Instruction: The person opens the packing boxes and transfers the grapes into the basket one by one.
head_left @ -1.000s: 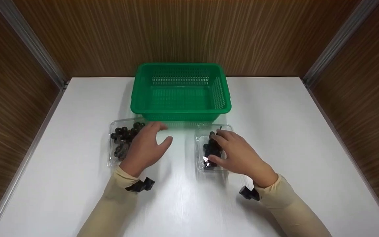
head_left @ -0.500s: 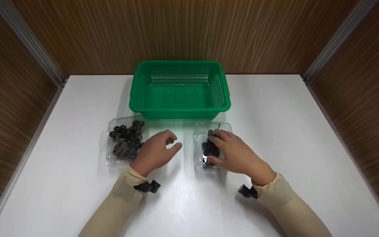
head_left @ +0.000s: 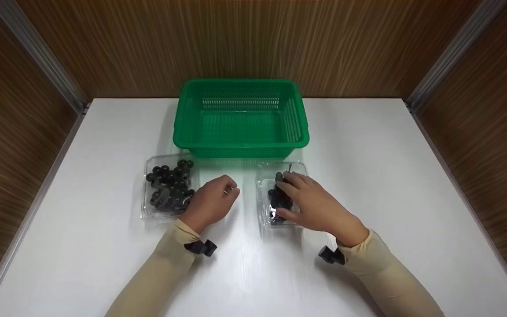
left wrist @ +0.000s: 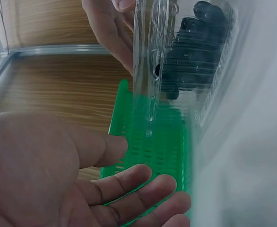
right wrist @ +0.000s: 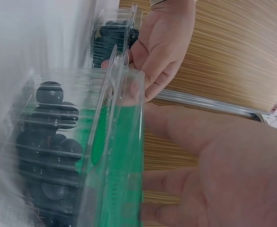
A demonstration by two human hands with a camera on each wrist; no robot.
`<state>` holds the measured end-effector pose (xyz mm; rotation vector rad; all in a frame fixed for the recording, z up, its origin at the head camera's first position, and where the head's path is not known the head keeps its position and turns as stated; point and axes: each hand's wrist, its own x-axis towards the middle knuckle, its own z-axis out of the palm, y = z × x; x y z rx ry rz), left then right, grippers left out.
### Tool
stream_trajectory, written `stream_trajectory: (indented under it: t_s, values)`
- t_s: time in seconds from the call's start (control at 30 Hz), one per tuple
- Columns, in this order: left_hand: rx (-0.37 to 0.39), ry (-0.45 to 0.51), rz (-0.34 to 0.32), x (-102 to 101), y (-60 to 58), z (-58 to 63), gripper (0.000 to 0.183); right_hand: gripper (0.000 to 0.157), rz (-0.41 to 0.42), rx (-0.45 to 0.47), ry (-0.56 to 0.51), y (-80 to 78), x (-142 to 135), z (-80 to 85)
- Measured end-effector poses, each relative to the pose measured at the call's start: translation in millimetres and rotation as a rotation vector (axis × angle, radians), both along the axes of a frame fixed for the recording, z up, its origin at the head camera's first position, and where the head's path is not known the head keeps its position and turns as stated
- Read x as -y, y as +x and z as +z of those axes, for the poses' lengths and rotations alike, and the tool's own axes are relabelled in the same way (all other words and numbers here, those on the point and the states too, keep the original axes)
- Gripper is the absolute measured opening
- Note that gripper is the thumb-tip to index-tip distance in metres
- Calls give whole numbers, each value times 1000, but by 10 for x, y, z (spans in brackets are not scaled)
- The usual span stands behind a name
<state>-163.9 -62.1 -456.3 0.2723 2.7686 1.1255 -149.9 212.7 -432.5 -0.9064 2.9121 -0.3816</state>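
Two clear plastic boxes hold dark grapes on the white table. The right box [head_left: 262,211] has its bunch of grapes [head_left: 280,200] partly hidden under my right hand [head_left: 317,207]. Spread across the lid, that hand rests with its fingers and thumb at the box's top, as the right wrist view also shows beside the box [right wrist: 124,90]. My left hand [head_left: 209,202] hovers between the boxes, near the right edge of the left box [head_left: 145,202], whose grapes [head_left: 172,180] show through. Its fingers are loosely bent and hold nothing, palm visible in the left wrist view.
A green plastic basket [head_left: 240,145] with slotted walls stands behind the boxes, close to the wood-grain back wall [head_left: 244,39]. Similar panels flank the white table [head_left: 368,145] on both sides. Each wrist carries a small black camera [head_left: 332,255].
My left hand has moved off the left box toward the right, uncovering its grapes, and its fingers have drawn closer to the thumb. My right hand stays over the right box, which shifted slightly left.
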Motion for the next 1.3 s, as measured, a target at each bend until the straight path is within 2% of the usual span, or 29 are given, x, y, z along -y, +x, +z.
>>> stream_trajectory:
  t_s: [0.2,0.33,0.4,0.5,0.57,0.67,0.77,0.87,0.93,1.03,1.1,1.23,1.3]
  values:
    - [12,53,5,-43,-2,-9,24,71,6,-3,-21,6,20,15]
    - [22,135,6,-68,3,-41,21,71,6,-18,-31,4,36,-9]
    - [61,220,-10,-79,3,-65,19,71,5,-22,-37,4,42,-26]
    - [157,388,-34,-98,-4,-90,18,73,1,-22,-43,6,46,-44]
    - [219,467,-45,-113,-4,-87,17,74,-6,-19,-48,5,44,-52]
    - [269,469,-60,-125,5,-87,18,71,7,-70,-69,-5,47,-55]
    - [285,420,-74,-127,5,-111,18,54,66,-183,-125,-11,70,-20]
    - [316,407,-82,-140,-9,-149,21,31,189,-295,-187,15,95,23]
    - [349,423,-90,-151,-22,-180,23,23,279,-338,-188,55,110,53]
    - [421,473,-102,-163,-39,-231,25,19,385,-360,-152,106,141,61]
    - [474,518,-117,-173,-50,-265,25,20,423,-361,-115,127,162,57]
    - [579,607,-137,-187,-62,-316,24,19,449,-334,-75,131,195,27]
    - [607,633,-133,-192,-61,-331,22,19,446,-321,-63,119,199,8]
